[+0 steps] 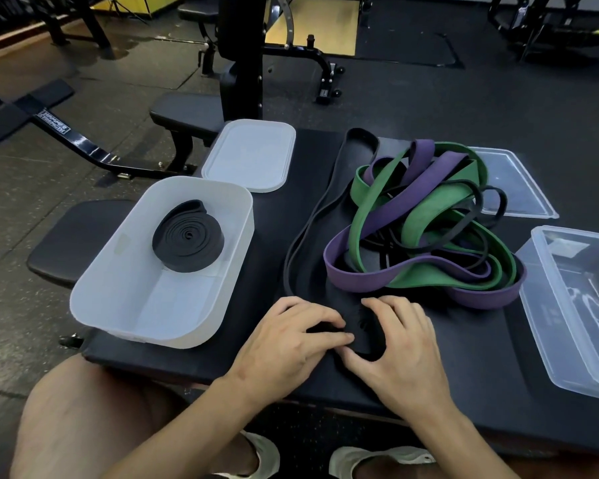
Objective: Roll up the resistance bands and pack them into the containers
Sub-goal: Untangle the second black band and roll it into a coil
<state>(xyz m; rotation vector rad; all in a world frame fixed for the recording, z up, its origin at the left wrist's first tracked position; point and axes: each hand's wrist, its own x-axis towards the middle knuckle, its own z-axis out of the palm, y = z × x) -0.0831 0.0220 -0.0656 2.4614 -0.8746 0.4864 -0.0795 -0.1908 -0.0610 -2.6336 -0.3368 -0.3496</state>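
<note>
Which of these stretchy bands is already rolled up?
The black rubber band coiled into a spiral, lying in the white plastic tub on the left. The long black band and the green and purple bands lie unrolled on the black pad.

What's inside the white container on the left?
One black band rolled into a flat coil, lying at the far end of the white container. The near half shows only the bare floor. The floor under the coil is covered, so nothing can be seen there.
</note>
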